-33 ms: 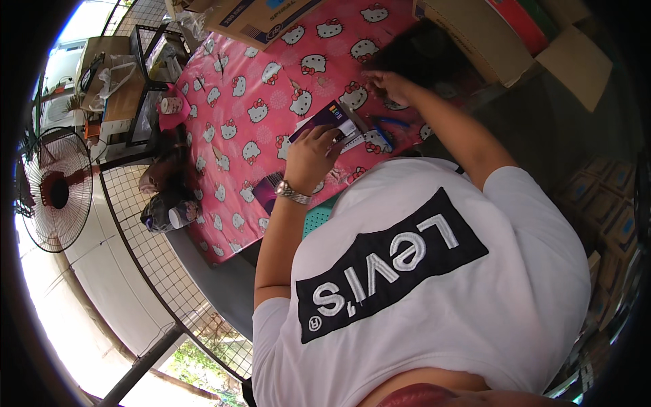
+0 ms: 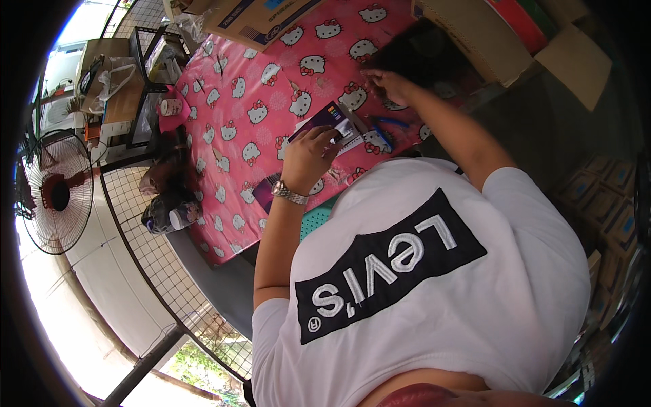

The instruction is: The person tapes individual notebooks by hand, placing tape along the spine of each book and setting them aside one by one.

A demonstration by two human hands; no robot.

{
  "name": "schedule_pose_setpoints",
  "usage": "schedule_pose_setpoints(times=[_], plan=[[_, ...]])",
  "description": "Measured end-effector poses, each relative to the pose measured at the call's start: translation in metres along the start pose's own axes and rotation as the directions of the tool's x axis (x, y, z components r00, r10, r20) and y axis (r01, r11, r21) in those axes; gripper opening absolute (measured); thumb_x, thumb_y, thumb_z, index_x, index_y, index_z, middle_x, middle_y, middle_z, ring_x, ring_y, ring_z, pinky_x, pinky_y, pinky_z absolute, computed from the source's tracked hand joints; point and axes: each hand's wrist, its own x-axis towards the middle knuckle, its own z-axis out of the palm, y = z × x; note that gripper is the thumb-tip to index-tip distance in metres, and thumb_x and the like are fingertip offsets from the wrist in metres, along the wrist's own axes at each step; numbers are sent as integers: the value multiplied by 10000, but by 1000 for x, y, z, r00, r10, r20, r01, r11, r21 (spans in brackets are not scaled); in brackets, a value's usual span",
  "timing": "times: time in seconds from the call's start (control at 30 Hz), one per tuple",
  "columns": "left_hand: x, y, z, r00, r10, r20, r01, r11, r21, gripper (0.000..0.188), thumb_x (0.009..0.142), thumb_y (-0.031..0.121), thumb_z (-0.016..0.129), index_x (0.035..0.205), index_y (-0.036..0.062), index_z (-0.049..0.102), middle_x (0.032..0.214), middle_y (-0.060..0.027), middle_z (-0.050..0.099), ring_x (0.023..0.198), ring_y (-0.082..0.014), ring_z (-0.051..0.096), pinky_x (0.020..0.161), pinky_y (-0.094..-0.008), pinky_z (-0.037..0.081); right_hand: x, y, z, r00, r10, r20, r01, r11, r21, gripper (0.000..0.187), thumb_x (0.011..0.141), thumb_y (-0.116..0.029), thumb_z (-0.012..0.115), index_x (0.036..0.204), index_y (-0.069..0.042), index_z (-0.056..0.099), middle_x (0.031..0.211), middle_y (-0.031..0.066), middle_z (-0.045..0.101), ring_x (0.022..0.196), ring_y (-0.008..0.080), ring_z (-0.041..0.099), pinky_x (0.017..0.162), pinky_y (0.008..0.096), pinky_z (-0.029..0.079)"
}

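Surface [image 2: 230, 156], one, pink cover with white cat faces: its left edge runs down past a fan [image 2: 57, 195] standing beyond it, its near edge comes up close against your shirt [image 2: 434, 325], and your widest room for moving is the patterned stretch leftward and away from your left hand. Open cardboard box [image 2: 478, 41], one, bounding the right far side. Brown carton [image 2: 261, 20], one, bounding the far edge. Dark item [image 2: 424, 57], one, kind unclear, lying between the open box and your right hand, so room on that side is narrow. Your left hand [image 2: 310, 150], palm down, fingers bent over the purple booklet; whether they pinch it you cannot tell from here. Your right hand [image 2: 390, 88], fingers loosely curled, near the dark item; whether it grips anything cannot be told. Purple booklet [image 2: 325, 117], one, partly under your left hand, set toward the near edge with white pages showing. Second purple booklet [image 2: 264, 192], one, by your left wrist, nearer the edge. Blue item [image 2: 392, 123], curved, just right of the first booklet, crowding that gap. White cup [image 2: 170, 107], one, at the left edge. Metal watch [image 2: 290, 192], one, on your left wrist.
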Motion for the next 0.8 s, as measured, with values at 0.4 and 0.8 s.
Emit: schedule_pose_setpoints(times=[0.4,0.8], plan=[[6,-6,1,998,46,39,-46,999,-15,251,799,199,723,1036,115,711,1074,-48,695,859,-254,684,721,-375,568,13,-3,13,987,-3,-160,22,993,116,347,1025,-238,506,1359,-161,559,888,-32,566,758,75,530,659,242,447],[14,-8,-4,990,121,68,-117,991,-59,212,812,111,710,1016,53,722,1017,-111,722,850,-291,701,742,-379,580,17,-17,13,989,134,-56,-124,982,143,396,1002,-362,542,1363,-200,548,865,-69,568,706,60,492,657,245,403]])
